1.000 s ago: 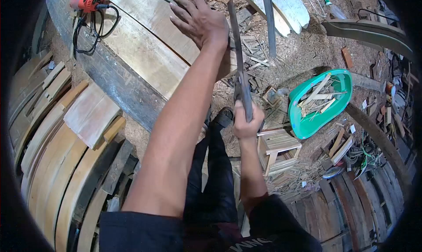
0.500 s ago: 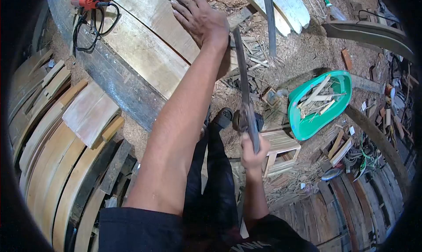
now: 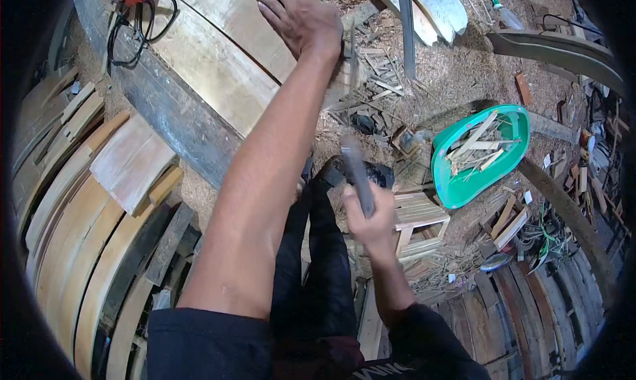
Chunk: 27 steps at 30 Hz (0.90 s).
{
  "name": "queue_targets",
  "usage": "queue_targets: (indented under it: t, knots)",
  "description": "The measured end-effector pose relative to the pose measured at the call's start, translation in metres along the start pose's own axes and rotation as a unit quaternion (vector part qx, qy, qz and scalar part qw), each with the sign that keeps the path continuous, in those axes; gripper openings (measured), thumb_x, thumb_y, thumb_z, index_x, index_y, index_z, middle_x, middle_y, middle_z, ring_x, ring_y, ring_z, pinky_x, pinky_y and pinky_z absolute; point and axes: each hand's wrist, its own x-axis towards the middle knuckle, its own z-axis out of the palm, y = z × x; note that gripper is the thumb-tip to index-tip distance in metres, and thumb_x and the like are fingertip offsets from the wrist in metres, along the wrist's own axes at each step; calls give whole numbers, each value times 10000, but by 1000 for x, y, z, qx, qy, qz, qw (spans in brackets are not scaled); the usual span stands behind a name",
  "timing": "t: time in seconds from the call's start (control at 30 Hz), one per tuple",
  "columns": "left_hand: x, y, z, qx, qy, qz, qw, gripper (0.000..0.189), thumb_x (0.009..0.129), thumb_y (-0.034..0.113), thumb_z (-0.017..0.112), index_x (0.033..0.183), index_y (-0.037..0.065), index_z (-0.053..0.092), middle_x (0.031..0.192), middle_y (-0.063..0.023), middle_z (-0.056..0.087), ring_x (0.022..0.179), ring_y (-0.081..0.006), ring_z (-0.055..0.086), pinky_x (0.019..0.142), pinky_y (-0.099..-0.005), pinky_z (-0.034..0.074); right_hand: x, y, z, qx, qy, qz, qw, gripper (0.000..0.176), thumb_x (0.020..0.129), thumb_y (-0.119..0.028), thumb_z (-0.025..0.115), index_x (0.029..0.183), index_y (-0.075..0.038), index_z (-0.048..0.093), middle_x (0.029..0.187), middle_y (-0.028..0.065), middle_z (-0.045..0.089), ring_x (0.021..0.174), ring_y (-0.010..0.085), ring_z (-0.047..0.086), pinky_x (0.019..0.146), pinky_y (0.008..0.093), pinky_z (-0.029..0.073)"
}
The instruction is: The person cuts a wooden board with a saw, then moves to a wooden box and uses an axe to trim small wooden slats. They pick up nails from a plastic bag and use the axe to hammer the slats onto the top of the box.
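Grey tool [image 3: 358,181] slants from the curled right hand [image 3: 373,219].

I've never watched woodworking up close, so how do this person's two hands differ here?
The left hand has its fingers extended over the pale board, while the right hand is curled around a dark, narrow tool, partly blurred. The left hand is farther from the body; the right hand is nearer. Both are bare.

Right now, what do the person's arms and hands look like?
The left hand and right hand wear no gloves. The forearms are bare too, below short, dark sleeves. White lettering shows on the dark shirt.
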Motion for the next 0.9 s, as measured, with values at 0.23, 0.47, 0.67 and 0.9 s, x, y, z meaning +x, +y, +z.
queue_targets:
  t: [0.23, 0.47, 0.67, 0.9]
  knots:
    - [1, -1, 14, -3, 22, -14, 1000, 554, 862, 91, 443, 1409, 5, 473, 1531, -237, 341, 1420, -419, 296, 1182, -482, 198, -8, 28, -34, 11, -11, 8, 1000, 238, 920, -126, 653, 723, -9, 587, 572, -47, 483, 532, 28, 431, 476, 231, 341]
    - [-8, -10, -19, -63, -68, 28, 995, 639, 868, 141, 481, 1450, -52, 301, 1525, -317, 251, 1431, -506, 175, 1201, -504, 96, -25, 33, -19, 145, 28, 26, 989, 346, 972, -222, 620, 693, -38, 531, 584, -49, 452, 537, 44, 427, 471, 247, 314]
    - [17, -12, -21, -76, -78, -54, 993, 696, 943, 265, 448, 1485, -99, 207, 1585, -286, 146, 1479, -417, 130, 1184, -568, 74, -38, 43, 2, 81, 77, -3, 994, 373, 942, -165, 626, 627, -44, 469, 559, -58, 370, 542, 30, 343, 464, 267, 269]
    - [15, -14, -7, 3, -66, -36, 997, 645, 972, 291, 414, 1478, -75, 251, 1581, -302, 129, 1480, -406, 138, 1165, -598, 81, 19, 20, 7, 78, 68, -17, 995, 342, 932, -169, 636, 646, -32, 507, 551, -40, 412, 529, 43, 372, 468, 264, 313]
